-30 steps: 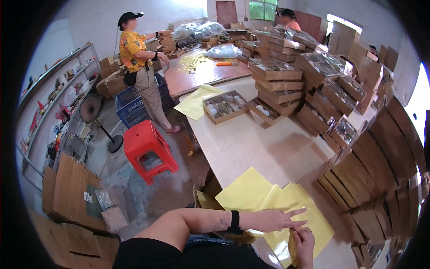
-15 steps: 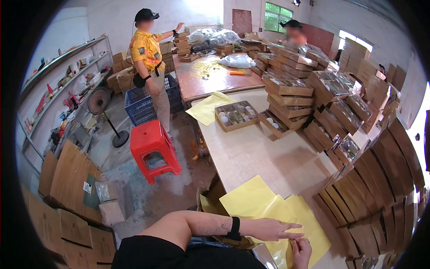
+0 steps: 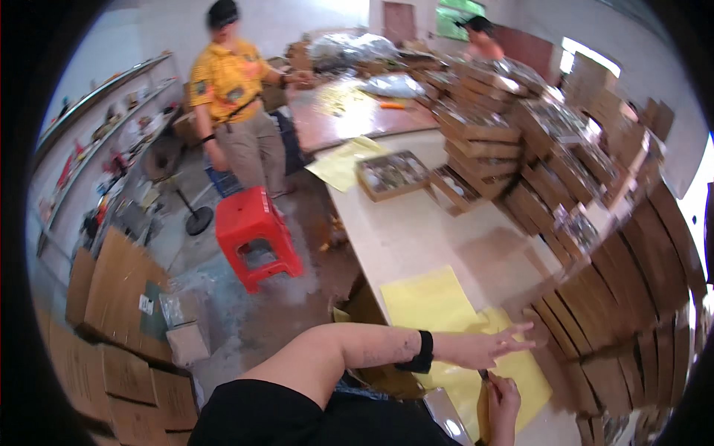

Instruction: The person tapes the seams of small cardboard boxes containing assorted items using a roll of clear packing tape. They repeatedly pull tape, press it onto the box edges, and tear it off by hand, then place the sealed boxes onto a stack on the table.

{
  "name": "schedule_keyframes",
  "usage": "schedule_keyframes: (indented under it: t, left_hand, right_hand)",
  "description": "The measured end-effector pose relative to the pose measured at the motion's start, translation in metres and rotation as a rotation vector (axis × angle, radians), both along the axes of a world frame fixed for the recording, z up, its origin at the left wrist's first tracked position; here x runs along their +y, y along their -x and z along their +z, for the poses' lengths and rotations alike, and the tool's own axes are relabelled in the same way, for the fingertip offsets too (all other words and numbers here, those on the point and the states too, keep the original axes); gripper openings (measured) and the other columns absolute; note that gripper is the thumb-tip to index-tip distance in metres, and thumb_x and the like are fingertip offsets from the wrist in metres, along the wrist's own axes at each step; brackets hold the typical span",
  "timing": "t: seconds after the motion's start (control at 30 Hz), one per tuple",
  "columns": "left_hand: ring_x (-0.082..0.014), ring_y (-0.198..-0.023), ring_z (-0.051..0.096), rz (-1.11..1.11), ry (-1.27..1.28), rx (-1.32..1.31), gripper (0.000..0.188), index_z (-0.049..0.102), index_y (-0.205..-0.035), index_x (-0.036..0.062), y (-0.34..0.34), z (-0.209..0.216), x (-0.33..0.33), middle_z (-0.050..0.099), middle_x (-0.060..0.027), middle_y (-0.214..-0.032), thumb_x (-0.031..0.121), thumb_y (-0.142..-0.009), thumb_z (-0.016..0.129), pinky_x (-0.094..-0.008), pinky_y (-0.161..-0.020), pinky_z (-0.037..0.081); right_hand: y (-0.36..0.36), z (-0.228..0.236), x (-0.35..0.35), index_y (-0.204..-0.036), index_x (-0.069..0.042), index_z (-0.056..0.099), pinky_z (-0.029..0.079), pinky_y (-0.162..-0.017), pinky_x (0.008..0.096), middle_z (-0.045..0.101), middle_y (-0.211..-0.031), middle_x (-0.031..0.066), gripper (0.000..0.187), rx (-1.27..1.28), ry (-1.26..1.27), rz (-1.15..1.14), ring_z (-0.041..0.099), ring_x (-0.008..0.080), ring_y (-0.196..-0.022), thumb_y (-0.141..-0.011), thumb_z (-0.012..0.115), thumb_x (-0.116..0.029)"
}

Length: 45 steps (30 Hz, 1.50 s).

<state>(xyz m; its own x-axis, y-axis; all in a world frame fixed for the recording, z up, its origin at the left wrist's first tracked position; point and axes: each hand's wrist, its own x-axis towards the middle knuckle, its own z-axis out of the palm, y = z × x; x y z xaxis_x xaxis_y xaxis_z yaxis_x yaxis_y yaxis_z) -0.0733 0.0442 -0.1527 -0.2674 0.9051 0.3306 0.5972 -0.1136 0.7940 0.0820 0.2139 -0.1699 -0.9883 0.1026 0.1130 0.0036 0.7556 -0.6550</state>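
Observation:
My left hand [image 3: 487, 348] reaches across from the left with its fingers stretched apart, over yellow sheets [image 3: 428, 296] on the near end of the table. Just below it, my right hand [image 3: 504, 401] is closed, thumb and fingers pinched together. A slim thing with a dark tip shows at its fingertips, too small and blurred to name. More yellow sheet lies under and around both hands. Near my body, below the left wrist, is a shiny clear-topped box [image 3: 446, 418], partly cut off by my clothing.
Stacked cardboard boxes [image 3: 483, 152] with clear lids crowd the table's right side; brown cartons [image 3: 617, 297] stand closer. One open-faced box [image 3: 393, 175] sits farther along the table. A red stool [image 3: 256, 236] and a person in a yellow shirt [image 3: 232, 82] are to the left.
My left hand has lifted and moved up and right, away from my right hand. The person in yellow has come closer and lowered an arm. The view has shifted slightly.

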Motion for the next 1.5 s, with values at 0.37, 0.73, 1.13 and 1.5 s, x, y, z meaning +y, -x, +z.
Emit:
schedule_keyframes:
  t: [0.37, 0.73, 1.13, 1.5]
  left_hand:
    - [-0.0319, -0.135, 0.045, 0.091, -0.01, -0.119, 0.098, 0.01, -0.155, 0.0204, 0.007, -0.053, 0.016, -0.001, -0.0151, -0.161, -0.008, -0.082, 0.069, -0.0405, -0.103, 0.052]
    - [-0.0326, -0.138, 0.041, 0.078, -0.114, -0.006, 0.109, -0.001, -0.155, 0.034, 0.004, -0.051, 0.016, -0.004, -0.0162, -0.16, -0.012, -0.079, 0.063, -0.046, -0.102, 0.053]
    - [-0.035, -0.134, 0.043, 0.193, -0.075, 0.379, 0.102, 0.008, -0.154, 0.0297, 0.013, -0.035, -0.006, 0.009, -0.02, -0.157, -0.015, -0.076, 0.057, -0.0356, -0.087, 0.061]
    - [-0.0346, -0.126, 0.046, 0.354, -0.449, -0.468, 0.107, -0.014, -0.153, 0.0309, -0.02, 0.077, -0.046, -0.002, -0.0163, -0.159, -0.014, -0.078, 0.048, -0.0466, -0.083, 0.062]
  right_hand:
    - [0.003, -0.018, 0.008, -0.105, -0.004, 0.072, 0.048, -0.069, 0.0329, 0.063, -0.083, 0.0123, 0.017, 0.17, 0.304, -0.212, 0.06, 0.0252, -0.075, -0.092, 0.064, -0.011]
    - [0.0, -0.017, 0.004, -0.106, -0.003, 0.071, 0.049, -0.069, 0.0326, 0.063, -0.085, 0.0129, 0.017, 0.189, 0.288, -0.263, 0.061, 0.0259, -0.076, -0.092, 0.065, -0.011]
    - [0.002, -0.013, 0.002, -0.106, -0.007, 0.072, 0.05, -0.068, 0.0359, 0.064, -0.084, 0.0115, 0.018, 0.158, 0.227, -0.213, 0.062, 0.0282, -0.076, -0.09, 0.067, -0.014]
    - [0.005, 0.068, -0.008, -0.132, -0.014, 0.052, 0.029, -0.102, 0.0509, 0.044, -0.127, 0.0142, 0.084, 0.474, -0.127, 0.15, 0.038, 0.0366, -0.122, -0.068, 0.074, -0.064]
